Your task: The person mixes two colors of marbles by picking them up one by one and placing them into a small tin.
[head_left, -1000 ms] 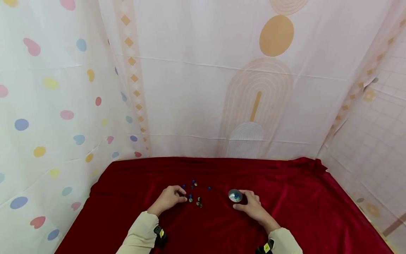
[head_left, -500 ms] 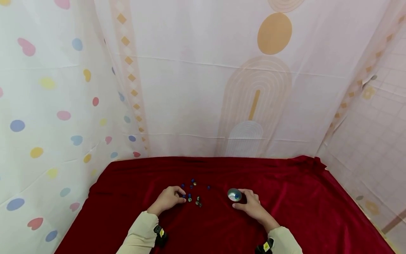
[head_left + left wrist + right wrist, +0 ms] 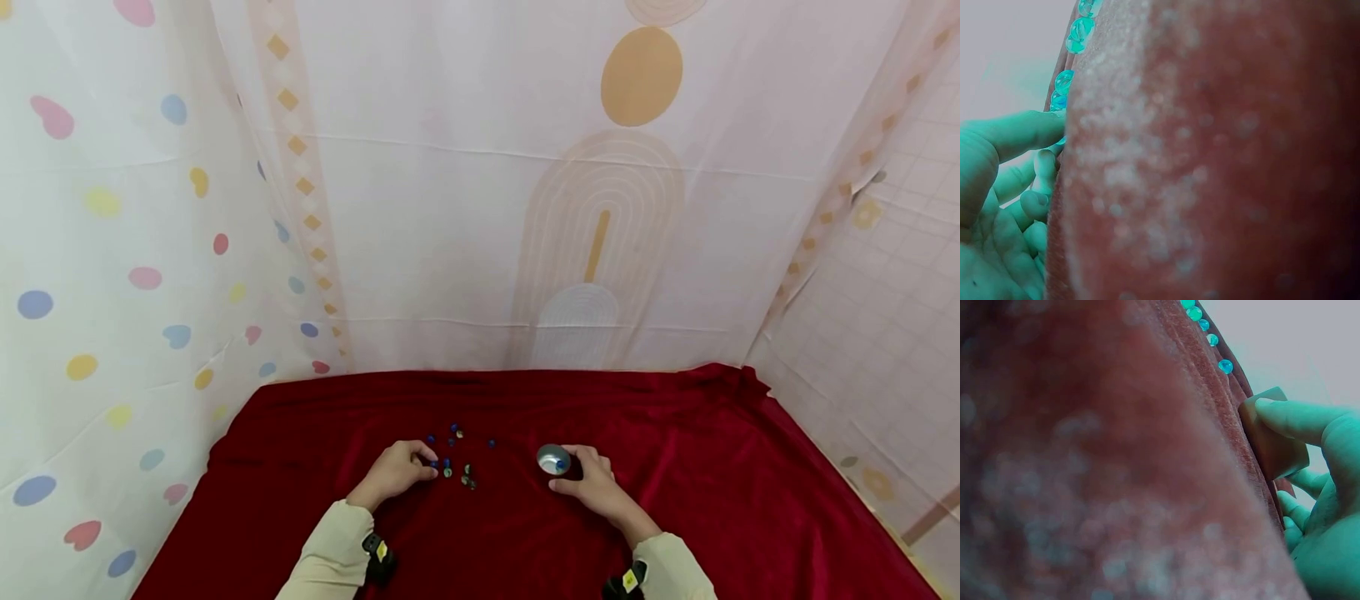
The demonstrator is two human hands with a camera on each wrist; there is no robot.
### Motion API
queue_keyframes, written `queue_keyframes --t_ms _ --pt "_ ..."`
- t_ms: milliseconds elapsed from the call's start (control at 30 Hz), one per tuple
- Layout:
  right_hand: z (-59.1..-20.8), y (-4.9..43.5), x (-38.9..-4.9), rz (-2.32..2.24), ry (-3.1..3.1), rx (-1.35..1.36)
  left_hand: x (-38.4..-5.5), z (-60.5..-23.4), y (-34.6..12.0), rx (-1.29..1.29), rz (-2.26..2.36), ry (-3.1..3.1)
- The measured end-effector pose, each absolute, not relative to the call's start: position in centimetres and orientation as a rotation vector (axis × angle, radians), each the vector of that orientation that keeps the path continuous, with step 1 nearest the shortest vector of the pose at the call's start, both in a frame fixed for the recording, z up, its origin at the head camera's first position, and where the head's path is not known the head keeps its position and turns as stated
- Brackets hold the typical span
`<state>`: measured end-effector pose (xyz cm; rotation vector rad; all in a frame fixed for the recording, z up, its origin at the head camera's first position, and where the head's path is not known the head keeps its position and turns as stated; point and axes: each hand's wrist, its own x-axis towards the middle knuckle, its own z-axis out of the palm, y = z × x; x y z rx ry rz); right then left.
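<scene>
On the red cloth, my left hand (image 3: 399, 472) has thumb and index finger closed about a blue marble (image 3: 434, 464). The left wrist view has the thumb tip over a sliver of that marble (image 3: 1062, 140), the rest hidden, and the other fingers curled. Beside these fingertips lie several loose glass marbles (image 3: 447, 472), blue or with pale swirls. My right hand (image 3: 600, 487) grips a small round metal cup (image 3: 545, 469) by its right side, mouth up. A blue marble (image 3: 560, 464) shows inside. From the right wrist, the thumb lies along the wall of the cup (image 3: 1272, 440).
Red velvety cloth (image 3: 525, 542) covers the table. One blue marble (image 3: 492, 443) lies apart from the others, between the group and the cup. Patterned white curtains (image 3: 420, 250) hang behind the table and on both sides.
Blue shows more plainly between my left thumb and index finger than a second ago. My right hand keeps its grip on the cup. The head view has shifted slightly.
</scene>
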<state>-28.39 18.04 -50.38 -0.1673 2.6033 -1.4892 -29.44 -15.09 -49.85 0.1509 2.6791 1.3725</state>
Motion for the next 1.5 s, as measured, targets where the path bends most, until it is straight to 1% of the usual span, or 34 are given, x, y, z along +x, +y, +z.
queue_keyframes --t_ms 733,1500 --pt "-50.5 18.0 -28.4 -1.495 2.594 -0.167 -29.7 -49.0 -15.0 0.128 1.462 2.642" --pt "-50.3 18.2 -28.5 -1.453 2.590 -0.168 -31.3 -45.8 -12.6 0.218 1.432 2.687"
